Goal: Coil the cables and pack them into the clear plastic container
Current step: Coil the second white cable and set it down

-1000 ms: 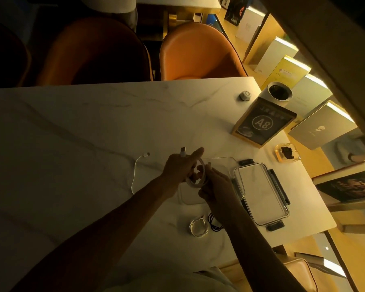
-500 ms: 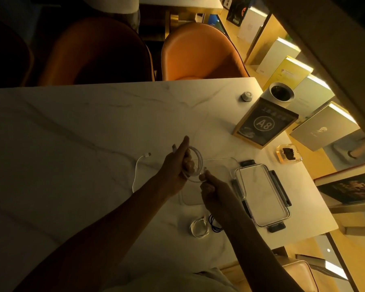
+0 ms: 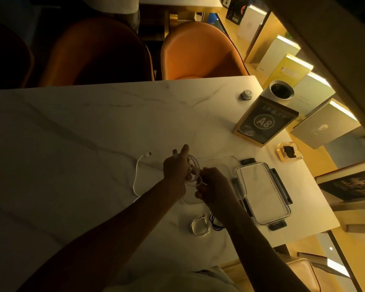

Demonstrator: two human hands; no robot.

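My left hand [image 3: 176, 168] pinches a coil of white cable [image 3: 195, 170], its plug end sticking up past my index finger. My right hand [image 3: 214, 184] grips the same coil at its lower edge. Both hands hover over the clear plastic container [image 3: 219, 160], which lies open on the marble table [image 3: 93, 133]. The container's lid [image 3: 263, 192] with dark latches rests just to its right. Another loose white cable [image 3: 138, 172] trails on the table to the left. A small coiled white cable [image 3: 200, 226] and a black cable [image 3: 216, 223] lie near the front, by my right forearm.
An "A8" table sign [image 3: 264, 122] stands at the right, with a round knob [image 3: 246, 94], a cup [image 3: 281, 91] and a small amber dish [image 3: 289, 151] nearby. Books line a shelf on the right. Orange chairs [image 3: 198, 51] stand beyond the table's far edge.
My left hand shifted its grip on the white coil, its index finger moving from pointing right to pointing up. My right hand kept hold of the coil's lower edge and slid slightly right.
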